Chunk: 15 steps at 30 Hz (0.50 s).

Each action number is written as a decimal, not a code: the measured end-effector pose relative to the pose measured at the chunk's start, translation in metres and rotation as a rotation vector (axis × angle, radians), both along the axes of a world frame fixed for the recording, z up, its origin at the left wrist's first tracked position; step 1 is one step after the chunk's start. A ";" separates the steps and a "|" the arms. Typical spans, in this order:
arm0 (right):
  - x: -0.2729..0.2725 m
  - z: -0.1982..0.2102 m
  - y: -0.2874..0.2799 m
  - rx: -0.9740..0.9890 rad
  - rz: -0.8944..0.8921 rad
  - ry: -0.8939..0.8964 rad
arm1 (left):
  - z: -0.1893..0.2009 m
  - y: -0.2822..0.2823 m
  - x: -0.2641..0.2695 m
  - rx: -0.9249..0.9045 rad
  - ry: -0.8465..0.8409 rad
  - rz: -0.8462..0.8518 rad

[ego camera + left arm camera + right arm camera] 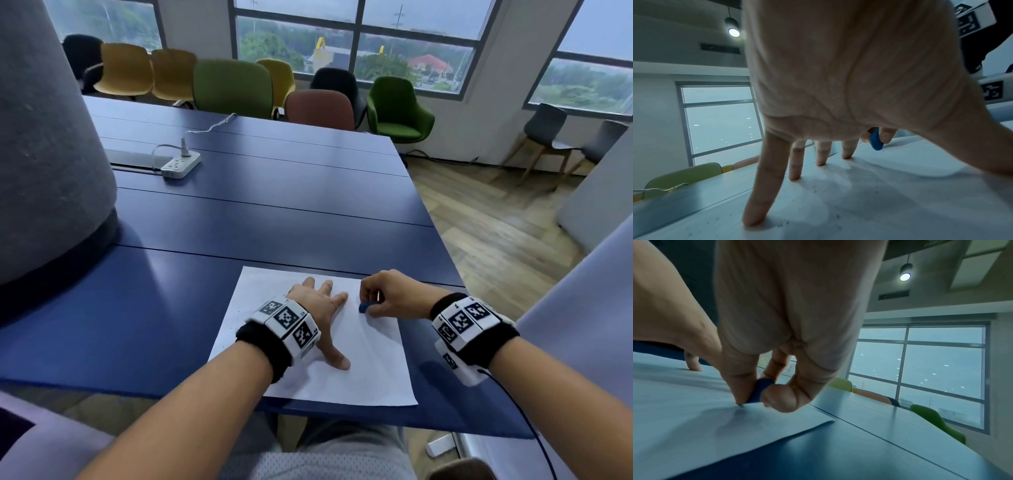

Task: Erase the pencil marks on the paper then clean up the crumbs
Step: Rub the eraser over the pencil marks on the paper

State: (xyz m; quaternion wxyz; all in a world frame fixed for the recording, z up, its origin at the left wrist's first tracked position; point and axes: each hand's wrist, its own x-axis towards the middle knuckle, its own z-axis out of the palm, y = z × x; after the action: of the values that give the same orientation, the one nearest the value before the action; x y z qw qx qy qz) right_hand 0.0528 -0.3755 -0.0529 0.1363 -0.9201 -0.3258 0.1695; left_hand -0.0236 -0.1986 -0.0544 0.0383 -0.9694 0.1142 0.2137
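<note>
Far left at ten o'clock, a white power strip point(180, 164) lies on the blue bench point(274, 212), its cable trailing off toward the row of coloured chairs point(233, 87) at twelve. Down at six o'clock sits the white paper point(370, 370), flat on the bench near its front edge. The left hand point(320, 308) is planted on the sheet, fingers spread wide and straight, fingertips point(754, 219) pressing the paper down, thumb stretched back toward five o'clock — it grips nothing. Around those fingertips the left wrist view catches dark crumbs point(781, 224) scattered over the sheet, and a few more specks dot the paper's left margin.

Moving right, the blue eraser point(363, 306) stands just beside the left index finger, its lower tip touching the paper near the sheet's top right corner, at about one o'clock from the left hand. The right hand point(390, 298) pinches it — thumb on one side, curled fingers on the other, seen plainly in the right wrist view, where the eraser point(760, 391) meets the sheet close to the paper's edge. Both wrists wear black bands with patterned marker blocks point(286, 317).
</note>
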 end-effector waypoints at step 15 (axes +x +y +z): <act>0.005 -0.002 -0.011 -0.007 -0.111 0.017 | -0.001 0.000 0.002 0.001 0.035 0.007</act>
State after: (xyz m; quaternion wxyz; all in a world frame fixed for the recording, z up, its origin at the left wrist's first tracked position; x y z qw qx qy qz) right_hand 0.0580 -0.3863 -0.0553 0.1450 -0.9356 -0.2727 0.1708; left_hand -0.0215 -0.1985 -0.0549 0.0359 -0.9659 0.1114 0.2308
